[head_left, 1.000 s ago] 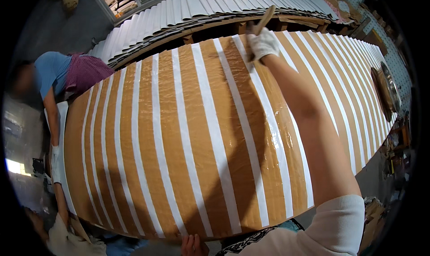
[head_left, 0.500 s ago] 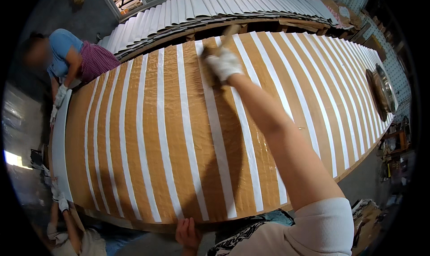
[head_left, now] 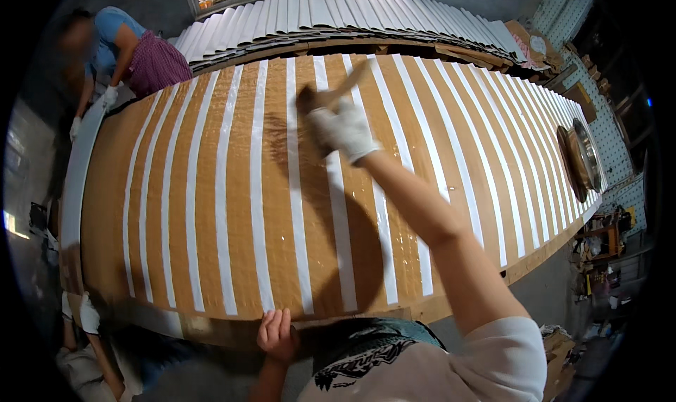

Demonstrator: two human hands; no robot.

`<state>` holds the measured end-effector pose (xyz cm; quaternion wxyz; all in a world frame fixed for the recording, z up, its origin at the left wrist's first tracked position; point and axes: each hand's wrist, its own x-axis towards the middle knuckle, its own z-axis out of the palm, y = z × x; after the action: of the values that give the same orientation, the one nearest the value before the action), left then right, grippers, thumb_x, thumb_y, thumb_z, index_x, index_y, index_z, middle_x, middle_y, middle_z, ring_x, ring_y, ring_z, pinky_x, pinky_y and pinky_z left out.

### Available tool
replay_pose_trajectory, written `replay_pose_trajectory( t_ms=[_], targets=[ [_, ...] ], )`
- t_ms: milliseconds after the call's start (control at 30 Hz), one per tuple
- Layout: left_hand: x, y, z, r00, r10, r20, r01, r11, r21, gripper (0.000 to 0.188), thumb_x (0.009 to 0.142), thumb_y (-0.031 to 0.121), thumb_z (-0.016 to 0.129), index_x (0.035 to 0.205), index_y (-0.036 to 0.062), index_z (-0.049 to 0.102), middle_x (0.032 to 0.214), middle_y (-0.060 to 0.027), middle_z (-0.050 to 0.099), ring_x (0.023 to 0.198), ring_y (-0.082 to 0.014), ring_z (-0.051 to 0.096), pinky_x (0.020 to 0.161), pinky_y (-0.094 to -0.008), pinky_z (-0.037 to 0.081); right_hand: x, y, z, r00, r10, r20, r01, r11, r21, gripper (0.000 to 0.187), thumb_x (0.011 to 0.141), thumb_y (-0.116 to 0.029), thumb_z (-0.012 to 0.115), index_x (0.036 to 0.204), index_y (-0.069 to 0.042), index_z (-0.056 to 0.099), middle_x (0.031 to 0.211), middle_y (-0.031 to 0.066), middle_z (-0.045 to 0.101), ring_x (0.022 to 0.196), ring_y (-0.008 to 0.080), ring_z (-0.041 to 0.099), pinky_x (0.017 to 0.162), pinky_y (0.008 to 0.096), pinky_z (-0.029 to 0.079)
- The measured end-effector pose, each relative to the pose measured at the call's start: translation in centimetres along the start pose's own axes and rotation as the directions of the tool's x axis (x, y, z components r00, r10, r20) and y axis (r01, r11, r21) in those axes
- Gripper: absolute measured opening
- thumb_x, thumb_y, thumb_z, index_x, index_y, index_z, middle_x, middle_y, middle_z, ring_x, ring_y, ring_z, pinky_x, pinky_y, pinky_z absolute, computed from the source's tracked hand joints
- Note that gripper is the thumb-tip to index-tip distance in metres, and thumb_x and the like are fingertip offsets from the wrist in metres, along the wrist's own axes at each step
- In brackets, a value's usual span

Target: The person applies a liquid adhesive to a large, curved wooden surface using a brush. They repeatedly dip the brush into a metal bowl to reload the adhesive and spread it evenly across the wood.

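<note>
My right hand [head_left: 343, 129], in a white glove, grips a brush with a pale wooden handle [head_left: 350, 80] over the middle of the layered sheets. Motion blurs the brush head [head_left: 308, 101], and I cannot make out whether it touches the surface. Beneath it, glossy brown sheets [head_left: 243, 148] overlap in a staggered row with white strips [head_left: 226, 191] between them. A dark wet patch shows just left of the brush. My bare left hand [head_left: 277, 334] has its fingers bent over the near wooden edge of the table [head_left: 317, 320].
A round metal basin [head_left: 586, 160] stands at the right end. Behind the table lies a long row of overlapped white sheets [head_left: 310, 13]. One co-worker's gloved hand [head_left: 110, 98] is at the long pale board [head_left: 73, 184] on the left. Another person's gloved hand [head_left: 89, 313] shows at lower left.
My right hand and the brush have come nearer to me across the sheets, and the handle tilts more to the right. The view has shifted. My left hand keeps to the near edge.
</note>
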<state>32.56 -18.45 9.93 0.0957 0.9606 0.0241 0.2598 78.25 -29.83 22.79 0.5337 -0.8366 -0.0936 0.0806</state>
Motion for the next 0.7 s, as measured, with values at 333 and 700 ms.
replay_pose_trajectory(
  t_ms=[333, 700],
  targets=[
    [0.7, 0.2, 0.7, 0.992, 0.043, -0.118, -0.045, 0.999, -0.012, 0.035, 0.083, 0.002, 0.056, 0.114, 0.0006, 0.072, 0.114, -0.0127, 0.067, 0.109, -0.0337, 0.064, 0.1, -0.0477, 0.054, -4.9, 8.1, -8.2, 0.923, 0.037, -0.383, -0.063, 0.996, -0.056, 0.042, 0.087, -0.032, 0.07, 0.112, 0.001, 0.062, 0.102, 0.0142, 0.07, 0.089, 0.0245, 0.067, 0.082, 0.0398, 0.053],
    [0.1, 0.1, 2.1, 0.974, 0.038, -0.225, -0.047, 0.998, -0.033, 0.027, 0.089, 0.002, 0.058, 0.112, 0.004, 0.074, 0.115, -0.009, 0.065, 0.109, -0.0291, 0.063, 0.096, -0.0424, 0.056, -11.5, 4.7, -5.4, 0.954, -0.068, -0.292, 0.097, 0.992, 0.085, 0.034, 0.094, -0.019, 0.068, 0.124, -0.003, 0.062, 0.096, 0.0072, 0.072, 0.083, 0.0161, 0.065, 0.072, 0.0324, 0.053]
  ],
)
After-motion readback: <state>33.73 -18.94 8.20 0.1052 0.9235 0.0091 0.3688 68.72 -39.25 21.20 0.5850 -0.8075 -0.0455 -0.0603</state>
